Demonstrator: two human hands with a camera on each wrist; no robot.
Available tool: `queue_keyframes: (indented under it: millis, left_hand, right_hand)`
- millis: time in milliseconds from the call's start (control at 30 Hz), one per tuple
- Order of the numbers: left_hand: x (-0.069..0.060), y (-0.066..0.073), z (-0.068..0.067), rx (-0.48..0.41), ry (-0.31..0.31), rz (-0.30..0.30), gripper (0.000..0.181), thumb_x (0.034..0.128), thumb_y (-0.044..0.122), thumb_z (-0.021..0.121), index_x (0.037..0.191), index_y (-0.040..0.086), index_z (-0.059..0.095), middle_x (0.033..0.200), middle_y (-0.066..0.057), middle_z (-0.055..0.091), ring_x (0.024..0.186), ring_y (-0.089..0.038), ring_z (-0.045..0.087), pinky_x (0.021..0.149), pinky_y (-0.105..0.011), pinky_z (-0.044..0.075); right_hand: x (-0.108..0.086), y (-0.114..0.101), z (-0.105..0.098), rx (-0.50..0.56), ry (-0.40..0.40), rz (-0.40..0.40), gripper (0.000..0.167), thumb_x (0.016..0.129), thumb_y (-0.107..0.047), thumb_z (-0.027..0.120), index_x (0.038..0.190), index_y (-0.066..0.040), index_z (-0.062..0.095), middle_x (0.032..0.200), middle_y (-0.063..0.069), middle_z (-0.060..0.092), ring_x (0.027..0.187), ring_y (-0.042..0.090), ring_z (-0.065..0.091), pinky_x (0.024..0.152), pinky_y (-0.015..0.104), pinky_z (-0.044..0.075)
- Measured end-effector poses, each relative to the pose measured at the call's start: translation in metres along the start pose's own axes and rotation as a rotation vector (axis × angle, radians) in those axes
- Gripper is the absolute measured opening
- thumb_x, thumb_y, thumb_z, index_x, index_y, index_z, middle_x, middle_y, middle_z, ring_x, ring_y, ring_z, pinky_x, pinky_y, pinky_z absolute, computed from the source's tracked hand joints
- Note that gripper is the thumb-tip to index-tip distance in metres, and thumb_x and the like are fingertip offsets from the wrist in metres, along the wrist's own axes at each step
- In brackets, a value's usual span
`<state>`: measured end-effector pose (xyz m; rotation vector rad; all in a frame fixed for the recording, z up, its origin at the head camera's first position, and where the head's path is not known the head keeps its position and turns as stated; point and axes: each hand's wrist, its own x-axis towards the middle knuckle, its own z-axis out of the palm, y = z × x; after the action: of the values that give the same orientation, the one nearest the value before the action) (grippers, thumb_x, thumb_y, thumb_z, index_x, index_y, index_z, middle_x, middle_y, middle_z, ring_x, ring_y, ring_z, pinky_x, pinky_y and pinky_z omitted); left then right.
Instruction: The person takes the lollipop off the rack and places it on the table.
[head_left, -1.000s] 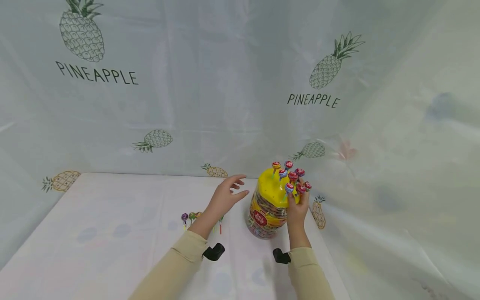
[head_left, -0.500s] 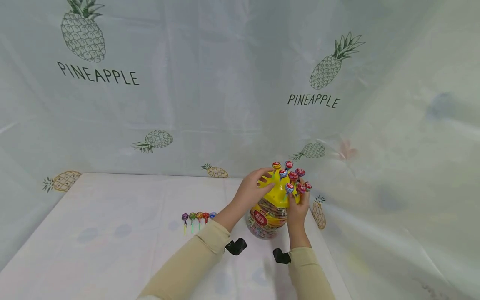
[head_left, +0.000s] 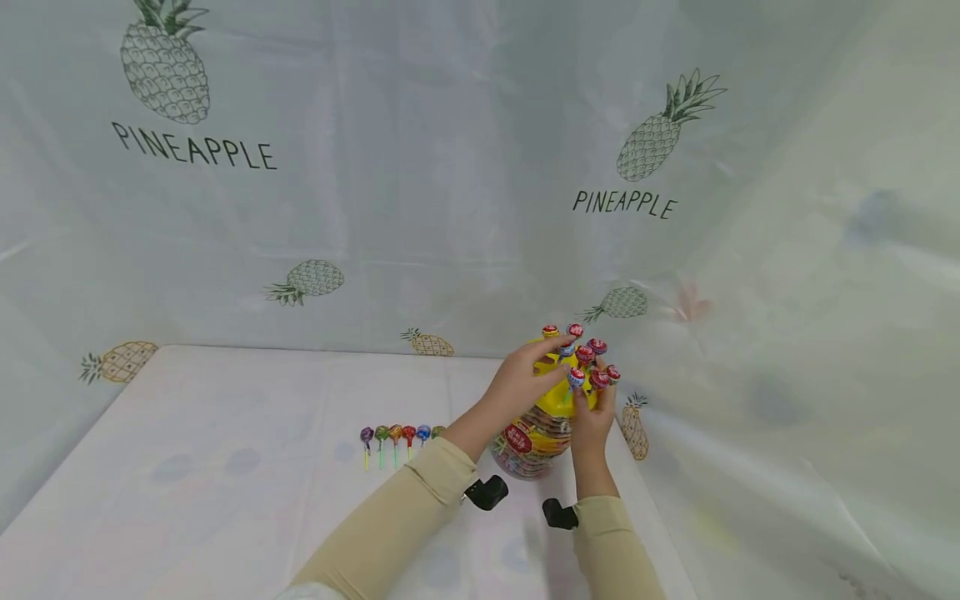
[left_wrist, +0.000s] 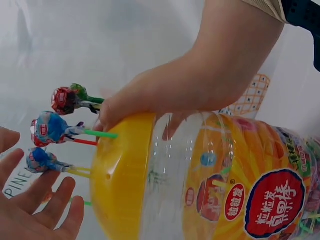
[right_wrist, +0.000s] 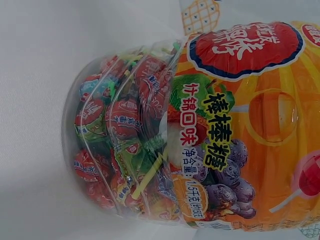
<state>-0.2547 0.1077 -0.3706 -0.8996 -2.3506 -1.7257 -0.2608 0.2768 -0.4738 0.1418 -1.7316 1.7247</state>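
A clear plastic lollipop jar [head_left: 525, 462] with a yellow lid [left_wrist: 131, 175] stands tilted on the table, several wrapped lollipops upright in the lid. My right hand [head_left: 592, 421] grips the jar by the right side of its lid; the left wrist view shows that hand [left_wrist: 150, 92] bent over the lid's edge. My left hand [head_left: 521, 383] reaches over the lid from the left, fingers spread. In the left wrist view its fingers [left_wrist: 55, 202] lie by a blue lollipop [left_wrist: 42, 160]; one fingertip is close behind the stick, contact unclear. The right wrist view shows wrapped candies [right_wrist: 125, 120] inside the jar.
A row of several loose lollipops [head_left: 395, 432] lies on the white table [head_left: 225, 500], left of the jar, partly behind my left forearm. A pineapple-printed curtain [head_left: 450, 167] hangs behind and to the right of the table.
My left hand has moved right, from beside the jar to over its lid among the lollipops. More of the row on the table shows now. The right hand keeps its grip.
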Motion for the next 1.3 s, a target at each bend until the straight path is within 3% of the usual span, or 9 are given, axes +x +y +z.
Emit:
queue_keyframes:
  millis: [233,400,533,733,900,1100,1200,1300]
  left_hand:
    - [0.001,0.003,0.003,0.055,-0.003,-0.008,0.042,0.0972,0.029,0.061,0.139,0.032,0.056,0.139,0.007,0.053,0.122,-0.020,0.053,0.089,-0.031,0.051]
    - [0.002,0.003,0.003,0.074,0.017,0.005,0.043,0.0963,0.027,0.062,0.138,0.031,0.056,0.137,0.004,0.055,0.123,-0.020,0.052,0.090,-0.033,0.050]
    - [0.002,0.004,0.003,0.051,0.041,0.016,0.043,0.0957,0.025,0.063,0.138,0.029,0.057,0.136,0.003,0.055,0.120,-0.020,0.054,0.090,-0.031,0.050]
    - [0.003,0.006,0.001,0.004,0.055,0.024,0.043,0.0957,0.021,0.064,0.138,0.028,0.057,0.138,0.005,0.054,0.113,-0.018,0.057,0.088,-0.030,0.051]
    - [0.002,0.007,0.000,0.005,0.065,0.032,0.045,0.0950,0.019,0.066,0.138,0.028,0.057,0.138,0.006,0.054,0.116,-0.017,0.056,0.090,-0.030,0.050]
    - [-0.004,0.000,-0.003,0.040,0.137,0.073,0.046,0.0909,0.016,0.071,0.135,0.023,0.060,0.133,0.004,0.058,0.110,-0.014,0.057,0.087,-0.026,0.050]
    - [-0.012,-0.008,-0.009,0.023,0.185,0.074,0.046,0.0892,0.013,0.073,0.133,0.021,0.061,0.127,0.003,0.061,0.103,-0.012,0.058,0.083,-0.025,0.051]
    - [-0.022,-0.015,-0.016,0.002,0.219,0.054,0.046,0.0883,0.011,0.073,0.132,0.020,0.062,0.117,0.002,0.064,0.096,-0.012,0.060,0.082,-0.026,0.051]
  right_hand:
    - [-0.001,0.002,0.000,-0.005,-0.022,-0.016,0.052,0.099,-0.011,0.057,0.148,-0.016,0.041,0.144,0.006,0.038,0.130,0.019,0.043,0.101,0.021,0.039]
    - [0.001,0.003,-0.001,0.020,-0.035,-0.024,0.052,0.099,-0.006,0.055,0.148,-0.011,0.040,0.142,0.007,0.040,0.127,0.019,0.045,0.100,0.022,0.040]
    - [0.002,0.002,-0.001,0.016,-0.034,-0.019,0.051,0.098,-0.002,0.054,0.147,-0.009,0.040,0.141,0.007,0.041,0.126,0.018,0.045,0.101,0.022,0.040]
    - [0.002,0.001,-0.001,-0.017,-0.004,0.022,0.052,0.098,-0.005,0.056,0.147,-0.015,0.041,0.143,0.008,0.040,0.129,0.020,0.044,0.103,0.022,0.038]
    - [0.001,0.002,-0.001,-0.038,0.000,0.038,0.052,0.099,-0.010,0.056,0.147,-0.019,0.041,0.144,0.006,0.040,0.130,0.019,0.043,0.102,0.021,0.038]
    - [0.001,0.003,-0.002,-0.007,-0.020,0.037,0.053,0.099,-0.008,0.055,0.149,-0.011,0.036,0.145,0.009,0.041,0.129,0.021,0.044,0.101,0.022,0.040]
    - [0.000,0.002,-0.002,-0.029,-0.017,0.059,0.054,0.099,-0.010,0.055,0.150,-0.014,0.035,0.145,0.006,0.041,0.130,0.021,0.043,0.101,0.021,0.039]
    - [-0.003,-0.013,0.001,-0.066,-0.013,0.075,0.054,0.099,-0.008,0.054,0.149,-0.016,0.037,0.146,0.005,0.041,0.132,0.021,0.042,0.102,0.020,0.037]
